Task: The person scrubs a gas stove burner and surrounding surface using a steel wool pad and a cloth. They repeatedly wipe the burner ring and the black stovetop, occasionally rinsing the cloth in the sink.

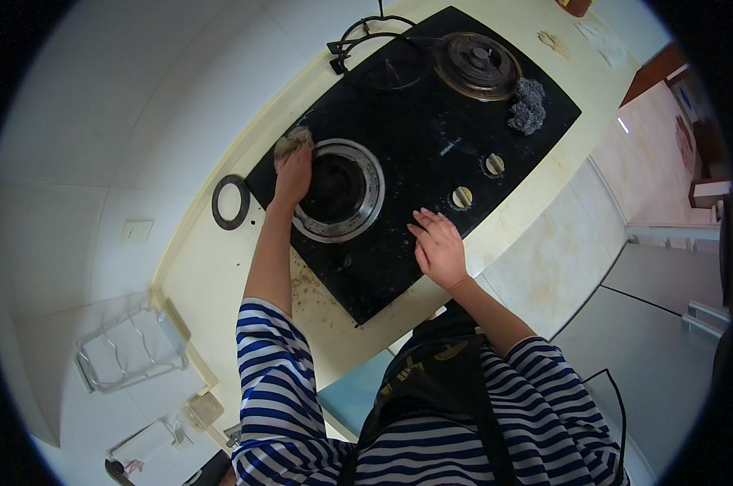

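My left hand (294,176) grips a dirty greyish cloth (293,141) on the black glass gas hob (396,152), at the far left side of a burner opening. A silvery metal ring (375,188) surrounds that dark opening. Palm down, my right hand (442,246) lies on the hob's front edge with its fingers spread and nothing in it. Two control knobs, one near (462,197) and one farther (494,164), sit just beyond its fingertips. Smears and specks mark the glass. The second burner (479,65) has its cap in place.
A steel wool scourer (528,107) lies by the second burner. A black pan support (378,58) rests at the hob's back edge. On the cream worktop (214,273) are a dark ring (231,202) and brown crumbs. A wire rack (132,352) hangs on the wall.
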`<move>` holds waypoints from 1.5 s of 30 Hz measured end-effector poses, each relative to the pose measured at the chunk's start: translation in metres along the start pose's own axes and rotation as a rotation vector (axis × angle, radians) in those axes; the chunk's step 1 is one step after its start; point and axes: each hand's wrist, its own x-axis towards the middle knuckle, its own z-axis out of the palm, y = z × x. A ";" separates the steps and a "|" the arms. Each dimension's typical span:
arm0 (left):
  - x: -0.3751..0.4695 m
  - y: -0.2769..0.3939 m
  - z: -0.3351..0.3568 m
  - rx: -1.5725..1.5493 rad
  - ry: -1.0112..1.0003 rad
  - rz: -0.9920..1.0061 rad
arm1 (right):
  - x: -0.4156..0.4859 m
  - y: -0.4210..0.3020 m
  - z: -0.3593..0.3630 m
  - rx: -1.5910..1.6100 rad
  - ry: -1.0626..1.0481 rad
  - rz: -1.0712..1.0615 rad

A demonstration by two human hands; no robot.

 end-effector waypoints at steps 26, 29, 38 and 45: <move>-0.221 0.103 0.023 0.160 0.078 0.155 | 0.001 -0.001 0.000 -0.057 0.016 -0.020; -0.224 0.090 0.022 0.112 0.120 0.133 | 0.000 -0.002 0.001 -0.071 0.011 -0.024; -0.205 0.017 0.004 0.052 0.294 -0.067 | -0.001 -0.001 0.002 -0.070 0.018 -0.042; -0.182 -0.020 -0.006 -0.572 0.550 -0.460 | -0.002 0.000 0.003 -0.091 0.016 -0.052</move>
